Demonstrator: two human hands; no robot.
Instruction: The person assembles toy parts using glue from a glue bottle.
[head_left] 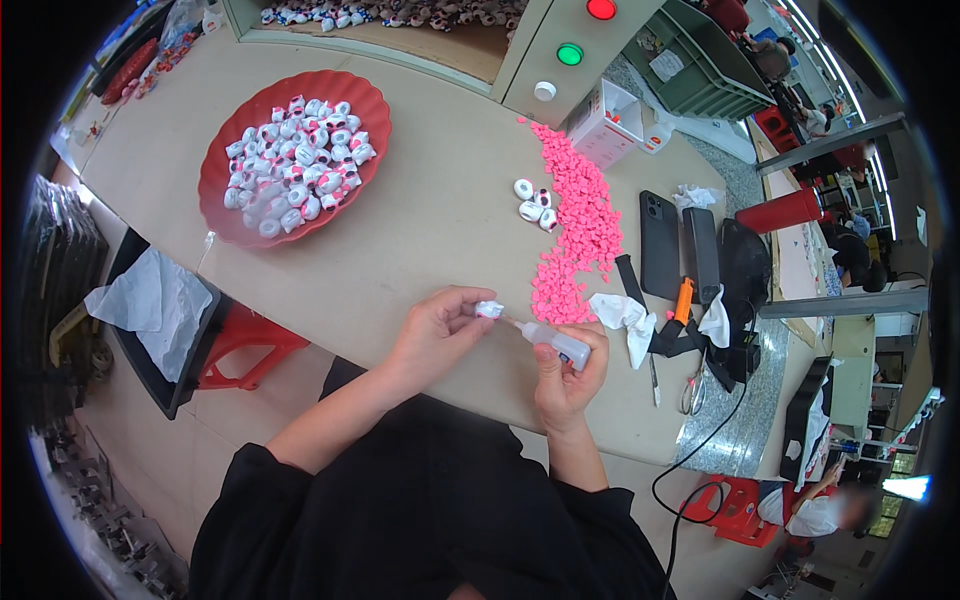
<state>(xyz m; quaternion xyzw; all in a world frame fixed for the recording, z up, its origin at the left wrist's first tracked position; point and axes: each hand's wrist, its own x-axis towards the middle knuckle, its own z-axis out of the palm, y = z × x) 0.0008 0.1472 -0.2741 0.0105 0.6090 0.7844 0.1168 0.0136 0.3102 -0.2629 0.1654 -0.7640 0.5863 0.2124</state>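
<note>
Between the fingertips of my left hand is a small white figurine head with a touch of pink. My right hand is wrapped round a small translucent glue bottle, its thin nozzle pointing at the figurine head and seeming to touch it. Just beyond both hands lies a long heap of tiny pink pieces. Several white figurine heads rest beside the heap's left edge. Many more white-and-pink heads fill a red scalloped bowl at the far left.
Right of the pink heap are a black phone, an orange-handled cutter, crumpled tissue and scissors. A white box stands behind, next to a panel with buttons. A black cable hangs off the right edge.
</note>
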